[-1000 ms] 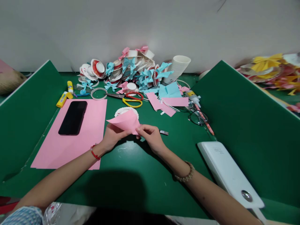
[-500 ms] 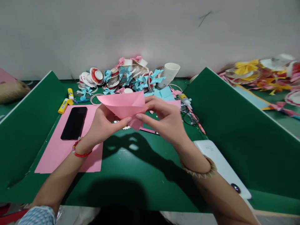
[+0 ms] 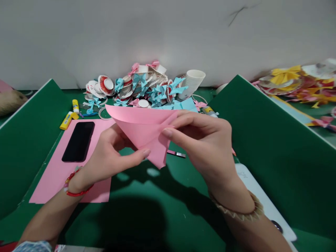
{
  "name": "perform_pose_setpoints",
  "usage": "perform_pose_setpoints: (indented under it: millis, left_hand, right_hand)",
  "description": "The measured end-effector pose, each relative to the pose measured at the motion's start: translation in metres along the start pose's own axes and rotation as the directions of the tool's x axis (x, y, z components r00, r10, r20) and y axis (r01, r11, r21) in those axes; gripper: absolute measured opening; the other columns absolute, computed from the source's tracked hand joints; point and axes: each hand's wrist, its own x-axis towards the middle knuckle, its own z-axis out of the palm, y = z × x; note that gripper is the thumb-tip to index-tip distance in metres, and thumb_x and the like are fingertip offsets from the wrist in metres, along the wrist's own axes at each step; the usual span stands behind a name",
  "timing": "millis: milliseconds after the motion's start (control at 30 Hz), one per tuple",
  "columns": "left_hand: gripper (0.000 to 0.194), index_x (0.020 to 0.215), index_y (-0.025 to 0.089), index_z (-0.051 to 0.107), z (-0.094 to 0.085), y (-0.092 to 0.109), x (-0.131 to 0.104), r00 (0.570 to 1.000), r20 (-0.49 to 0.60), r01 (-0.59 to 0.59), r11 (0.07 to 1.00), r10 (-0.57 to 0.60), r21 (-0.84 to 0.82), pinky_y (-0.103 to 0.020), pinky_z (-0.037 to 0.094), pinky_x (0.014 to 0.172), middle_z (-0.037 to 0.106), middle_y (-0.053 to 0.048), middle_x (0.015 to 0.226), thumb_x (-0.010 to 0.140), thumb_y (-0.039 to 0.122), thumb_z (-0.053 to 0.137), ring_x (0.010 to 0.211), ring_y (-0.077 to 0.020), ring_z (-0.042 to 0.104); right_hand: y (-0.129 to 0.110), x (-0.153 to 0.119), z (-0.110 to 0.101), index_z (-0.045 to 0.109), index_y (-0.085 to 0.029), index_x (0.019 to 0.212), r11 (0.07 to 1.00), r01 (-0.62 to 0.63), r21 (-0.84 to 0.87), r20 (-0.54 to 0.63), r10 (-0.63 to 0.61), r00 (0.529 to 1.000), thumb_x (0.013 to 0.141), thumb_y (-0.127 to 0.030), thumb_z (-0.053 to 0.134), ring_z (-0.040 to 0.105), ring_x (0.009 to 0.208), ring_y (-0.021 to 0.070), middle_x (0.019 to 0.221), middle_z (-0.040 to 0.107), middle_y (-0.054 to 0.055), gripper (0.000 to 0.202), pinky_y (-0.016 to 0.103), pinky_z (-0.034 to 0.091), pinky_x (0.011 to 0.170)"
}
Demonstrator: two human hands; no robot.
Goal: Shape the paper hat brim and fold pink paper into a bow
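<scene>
A folded piece of pink paper (image 3: 143,127) is held up above the green table, its top edge curling open like a cone and a narrow folded flap hanging at the bottom. My left hand (image 3: 112,148) supports it from the left, thumb in front and fingers behind. My right hand (image 3: 204,140) pinches its right edge between thumb and fingers. Beneath the paper, a small pink-handled cutter (image 3: 177,154) lies partly hidden. To the left, pink sheets (image 3: 60,182) lie flat with a black phone (image 3: 78,141) on them.
At the back is a pile of paper cups with blue and pink bows (image 3: 141,84), beside a stack of white cups (image 3: 193,82). Glue sticks (image 3: 68,120) lie at left. A white device (image 3: 265,199) rests at right. Green partitions (image 3: 283,147) flank the table (image 3: 131,220).
The pink paper has come nearer and its lower flap shows longer. My right hand has shifted right and down along its edge; my left hand has lowered slightly.
</scene>
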Motion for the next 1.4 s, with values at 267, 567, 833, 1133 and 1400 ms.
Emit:
perform_pose_setpoints:
  millis: [267,567,833,1133,1400]
  left_hand:
    - [0.035,0.096,0.023,0.067,-0.013,0.0,0.005,0.993,0.113,-0.021,0.999,0.025,-0.039,-0.03,0.058,0.067,0.07,-0.002,0.088,0.063,0.027,0.076,0.078,-0.0201,0.067]
    - [0.035,0.089,0.02,0.067,-0.015,-0.007,0.01,0.999,0.027,-0.031,0.999,0.031,-0.012,-0.025,0.054,0.05,0.066,-0.001,0.068,0.061,0.039,0.076,0.061,-0.0167,0.064]
    - [0.028,0.079,0.016,0.064,-0.009,-0.008,0.011,0.981,-0.186,-0.048,0.995,0.064,0.091,-0.022,0.051,0.051,0.067,-0.001,0.072,0.065,0.038,0.073,0.063,-0.0145,0.062]
    - [0.026,0.089,0.018,0.064,-0.003,-0.003,0.007,0.993,-0.109,0.037,0.998,-0.042,-0.04,-0.019,0.037,0.03,0.058,0.005,0.051,0.069,0.033,0.071,0.033,-0.0083,0.049]
    - [0.035,0.096,0.016,0.065,-0.009,-0.002,0.009,0.993,0.062,0.103,0.994,-0.1,-0.044,-0.022,0.051,0.045,0.068,-0.002,0.072,0.065,0.031,0.074,0.057,-0.0153,0.063]
  right_hand:
    - [0.007,0.0,0.005,0.064,-0.023,0.061,0.993,-0.105,-0.055,-0.019,0.104,0.994,0.071,-0.024,0.07,0.059,0.055,0.0096,0.062,0.065,-0.004,0.012,0.022,0.051,0.049]
    - [0.009,-0.005,0.012,0.063,-0.023,0.061,0.993,-0.049,-0.111,-0.042,0.045,0.998,0.075,-0.03,0.066,0.056,0.052,0.0089,0.058,0.062,-0.003,0.016,0.022,0.048,0.047]
    - [0.011,-0.01,0.019,0.066,-0.022,0.07,0.991,-0.125,0.045,0.083,0.121,0.989,0.065,-0.032,0.075,0.063,0.063,0.0114,0.07,0.067,-0.002,0.015,0.024,0.055,0.057]
    - [0.015,-0.006,0.013,0.065,-0.024,0.065,0.998,0.024,-0.06,-0.015,-0.025,1.0,0.072,-0.025,0.069,0.061,0.098,0.0199,0.103,0.066,0.001,0.009,0.039,0.052,0.082]
    - [0.017,-0.006,0.013,0.067,-0.024,0.065,0.994,0.042,-0.097,-0.07,-0.049,0.996,0.073,-0.02,0.068,0.064,0.077,0.0158,0.073,0.068,-0.002,0.009,0.033,0.054,0.073]
